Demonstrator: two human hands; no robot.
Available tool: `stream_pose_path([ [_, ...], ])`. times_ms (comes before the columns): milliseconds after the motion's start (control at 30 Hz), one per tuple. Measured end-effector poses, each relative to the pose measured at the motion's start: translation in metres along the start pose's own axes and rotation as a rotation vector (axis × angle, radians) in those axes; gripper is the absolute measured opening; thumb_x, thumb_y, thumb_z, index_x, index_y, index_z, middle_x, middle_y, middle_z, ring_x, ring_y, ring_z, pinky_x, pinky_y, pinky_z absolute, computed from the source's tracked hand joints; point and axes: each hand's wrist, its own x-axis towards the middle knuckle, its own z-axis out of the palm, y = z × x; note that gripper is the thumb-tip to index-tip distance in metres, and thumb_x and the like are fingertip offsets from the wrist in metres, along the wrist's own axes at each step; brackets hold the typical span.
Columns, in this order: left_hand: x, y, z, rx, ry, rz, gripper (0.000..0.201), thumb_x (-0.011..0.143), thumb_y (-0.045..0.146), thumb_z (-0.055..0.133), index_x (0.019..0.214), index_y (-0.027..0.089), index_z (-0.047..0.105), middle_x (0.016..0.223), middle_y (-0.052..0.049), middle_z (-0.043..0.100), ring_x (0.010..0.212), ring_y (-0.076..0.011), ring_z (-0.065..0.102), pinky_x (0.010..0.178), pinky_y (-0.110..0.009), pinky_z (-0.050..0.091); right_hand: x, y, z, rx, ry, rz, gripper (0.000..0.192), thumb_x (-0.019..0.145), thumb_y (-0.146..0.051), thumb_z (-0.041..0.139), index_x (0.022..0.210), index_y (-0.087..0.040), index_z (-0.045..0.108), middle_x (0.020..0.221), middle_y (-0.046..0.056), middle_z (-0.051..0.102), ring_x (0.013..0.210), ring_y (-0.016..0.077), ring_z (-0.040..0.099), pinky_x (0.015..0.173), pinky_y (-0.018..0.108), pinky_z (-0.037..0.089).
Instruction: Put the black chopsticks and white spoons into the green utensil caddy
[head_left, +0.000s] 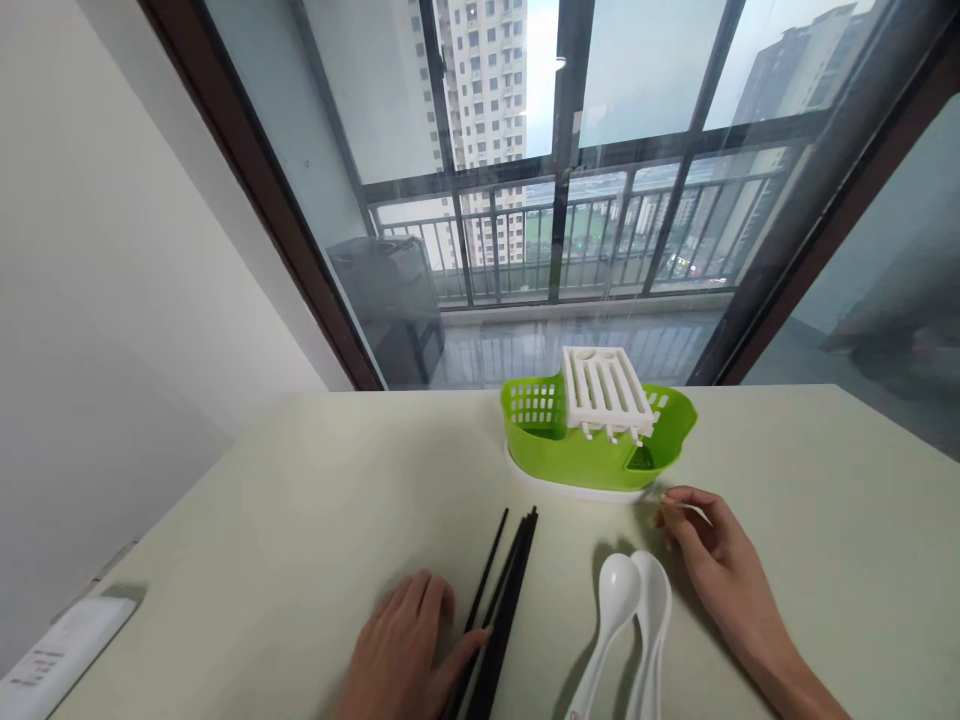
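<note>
My left hand [405, 645] rests on the table with its fingers apart, its thumb reaching across the black chopsticks [506, 620]. Several chopsticks lie lengthwise, most bunched together and one slightly apart. Over on the right, my right hand [712, 555] has thumb and index finger pinched together by the right end of a green cutlery holder [577, 465]. Whatever is between those fingertips, if anything, is too small to make out. The holder has a white slotted top [609, 390] with small hooks and a white base. Two white spoons [619, 590] lie side by side, left of my right forearm.
A pale table [300, 520] carries everything. At its left edge lies a white object with printed marks [60, 655]. Behind the table stands a glass door with dark frames, with a balcony railing beyond. A white wall [135, 330] rises on the left.
</note>
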Motion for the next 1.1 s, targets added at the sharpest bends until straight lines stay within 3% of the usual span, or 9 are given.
stream_pose_path([
  [267, 0.007, 0.002, -0.041, 0.011, -0.244, -0.054, 0.018, 0.091, 0.038, 0.056, 0.088, 0.022, 0.062, 0.09, -0.004, 0.069, 0.08, -0.0229, 0.066, 0.071, -0.033, 0.045, -0.002, 0.0, 0.001, 0.002, -0.003, -0.003, 0.045, 0.085, -0.064, 0.063, 0.105, -0.025, 0.058, 0.09, 0.002, 0.069, 0.086, 0.0219, 0.064, 0.077, 0.033, 0.048],
  [433, 0.01, 0.005, -0.055, 0.107, -0.294, -0.085, 0.013, 0.083, 0.028, 0.054, 0.08, 0.023, 0.065, 0.083, -0.003, 0.07, 0.075, -0.0237, 0.067, 0.066, -0.032, 0.04, -0.003, -0.001, 0.0, 0.0, -0.009, -0.004, 0.043, 0.085, -0.063, 0.063, 0.105, -0.026, 0.058, 0.089, 0.002, 0.068, 0.084, 0.0213, 0.063, 0.074, 0.033, 0.048],
  [600, 0.01, -0.002, -0.055, 0.218, -0.208, -0.104, 0.017, 0.079, 0.022, 0.05, 0.073, 0.022, 0.065, 0.077, -0.004, 0.07, 0.066, -0.0238, 0.065, 0.061, -0.032, 0.037, -0.003, -0.001, -0.001, -0.011, -0.009, -0.006, 0.042, 0.085, -0.062, 0.063, 0.105, -0.025, 0.058, 0.086, 0.002, 0.068, 0.083, 0.0219, 0.063, 0.076, 0.034, 0.048],
  [767, 0.02, -0.009, -0.063, 0.188, -0.179, -0.047, 0.019, 0.077, 0.025, 0.05, 0.066, 0.022, 0.066, 0.073, -0.004, 0.072, 0.067, -0.0227, 0.067, 0.06, -0.03, 0.038, -0.001, -0.001, 0.0, -0.009, -0.005, -0.007, 0.042, 0.085, -0.063, 0.063, 0.104, -0.025, 0.058, 0.087, 0.002, 0.068, 0.082, 0.021, 0.063, 0.075, 0.033, 0.049],
  [967, 0.037, -0.004, -0.098, -0.143, -0.078, -0.031, 0.026, 0.09, 0.041, 0.052, 0.087, 0.027, 0.074, 0.072, 0.0, 0.076, 0.06, -0.0202, 0.071, 0.055, -0.025, 0.047, -0.002, -0.002, 0.001, -0.022, -0.012, 0.001, 0.043, 0.085, -0.063, 0.062, 0.105, -0.025, 0.058, 0.087, 0.002, 0.069, 0.083, 0.0213, 0.064, 0.074, 0.032, 0.048],
  [1100, 0.05, 0.007, -0.108, -0.37, 0.157, -0.006, 0.026, 0.087, 0.051, 0.062, 0.097, 0.031, 0.076, 0.081, 0.001, 0.08, 0.07, -0.0251, 0.077, 0.059, -0.028, 0.057, -0.002, -0.003, 0.002, -0.019, -0.004, -0.01, 0.043, 0.085, -0.063, 0.062, 0.104, -0.025, 0.058, 0.084, 0.002, 0.069, 0.082, 0.022, 0.065, 0.073, 0.032, 0.049],
])
